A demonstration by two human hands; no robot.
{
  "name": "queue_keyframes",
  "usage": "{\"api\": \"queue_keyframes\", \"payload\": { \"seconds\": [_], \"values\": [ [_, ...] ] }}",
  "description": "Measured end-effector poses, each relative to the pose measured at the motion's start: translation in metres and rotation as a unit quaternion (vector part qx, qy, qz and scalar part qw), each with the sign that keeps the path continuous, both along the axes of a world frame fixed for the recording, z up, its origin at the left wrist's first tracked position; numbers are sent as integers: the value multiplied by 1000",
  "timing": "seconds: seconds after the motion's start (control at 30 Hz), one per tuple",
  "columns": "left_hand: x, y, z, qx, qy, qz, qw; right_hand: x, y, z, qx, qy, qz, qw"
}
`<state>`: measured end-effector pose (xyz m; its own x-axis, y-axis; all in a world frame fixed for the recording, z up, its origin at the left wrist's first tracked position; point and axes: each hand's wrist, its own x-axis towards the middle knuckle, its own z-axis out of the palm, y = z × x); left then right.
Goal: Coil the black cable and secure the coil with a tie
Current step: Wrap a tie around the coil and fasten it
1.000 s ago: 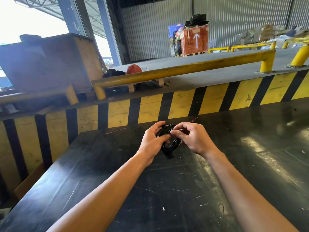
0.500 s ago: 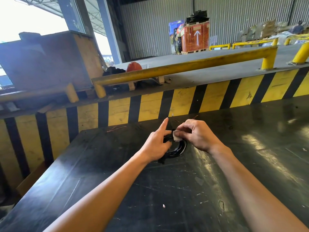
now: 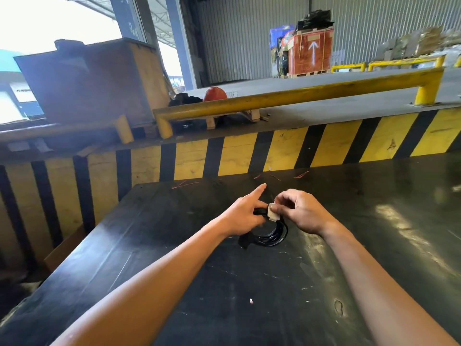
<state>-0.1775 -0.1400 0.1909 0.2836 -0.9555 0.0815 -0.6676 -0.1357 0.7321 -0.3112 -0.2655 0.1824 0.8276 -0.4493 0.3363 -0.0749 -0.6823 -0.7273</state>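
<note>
While pinched by both hands' fingers [image 3: 275, 208]: coiled black cable [image 3: 272, 236], pale tie [image 3: 272, 214].

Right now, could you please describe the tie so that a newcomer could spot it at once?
On the black table, find the two hands meeting. Between the left hand and right hand lies the black cable coil; the tie is the small pale band at its top.

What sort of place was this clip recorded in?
Most likely a warehouse loading dock: yellow and black hazard stripes along a raised edge, a yellow guard rail, a crate with an arrow mark on a pallet, and corrugated metal walls.
</note>
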Motion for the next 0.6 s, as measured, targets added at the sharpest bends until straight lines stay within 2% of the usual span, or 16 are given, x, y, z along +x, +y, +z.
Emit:
{"api": "queue_keyframes", "payload": {
  "seconds": [0.1,0.2,0.3,0.4,0.5,0.6],
  "values": [
    [4,1,-2,-13,68,5,998,2,4,-3,10,-21,-6,1000],
    [9,5,-2,-38,141,49,988,7,5,-8,45,-89,-37,994],
    [17,14,-11,12,267,70,961,10,1,-18,139,-163,-73,974],
    [22,22,-29,78,361,54,928,15,0,-36,204,-192,-120,953],
    [24,18,-55,53,383,112,916,23,-2,-63,227,-158,-177,944],
    [33,10,-87,43,366,197,908,32,-1,-94,274,-86,-181,940]
  ]
}}
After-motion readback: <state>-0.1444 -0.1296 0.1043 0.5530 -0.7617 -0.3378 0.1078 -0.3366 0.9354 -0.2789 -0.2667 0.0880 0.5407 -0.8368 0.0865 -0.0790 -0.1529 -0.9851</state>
